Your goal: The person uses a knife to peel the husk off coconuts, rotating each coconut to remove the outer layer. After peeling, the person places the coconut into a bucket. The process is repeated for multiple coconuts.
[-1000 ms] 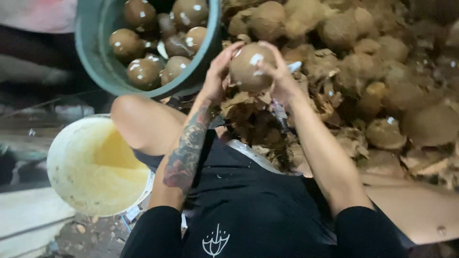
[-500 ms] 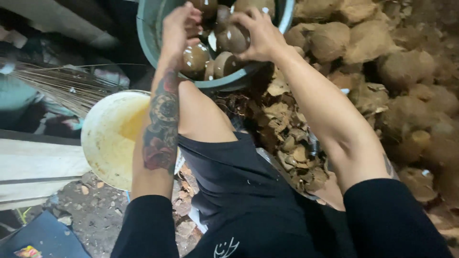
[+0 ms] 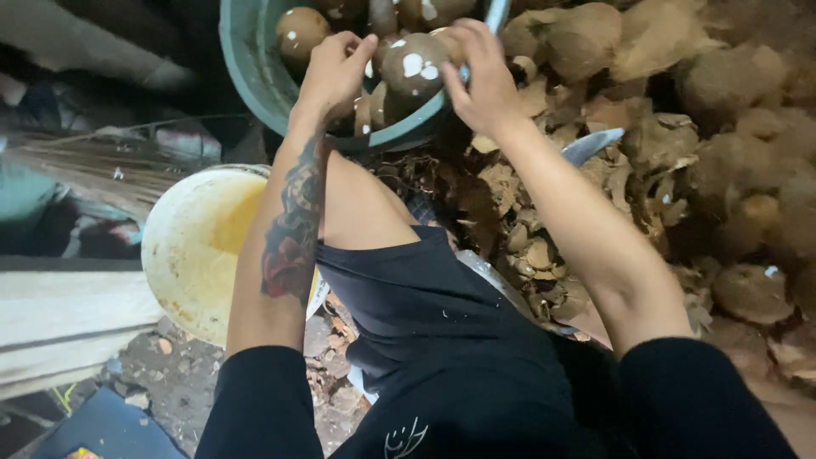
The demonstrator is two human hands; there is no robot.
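Head view: both hands, left [image 3: 333, 70] and right [image 3: 476, 76], cup a brown peeled coconut [image 3: 414, 66] with curled fingers over the green tub's [image 3: 246, 64] rim. Loosely held, it could roll off onto husk scraps [image 3: 527, 255] near the blade [image 3: 592, 144].

A second ago I held the round brown husked coconut [image 3: 414, 64] over the husk pile; now both my hands, left [image 3: 333, 72] and right [image 3: 480, 78], have carried it over the green plastic tub [image 3: 246, 68] of peeled coconuts.
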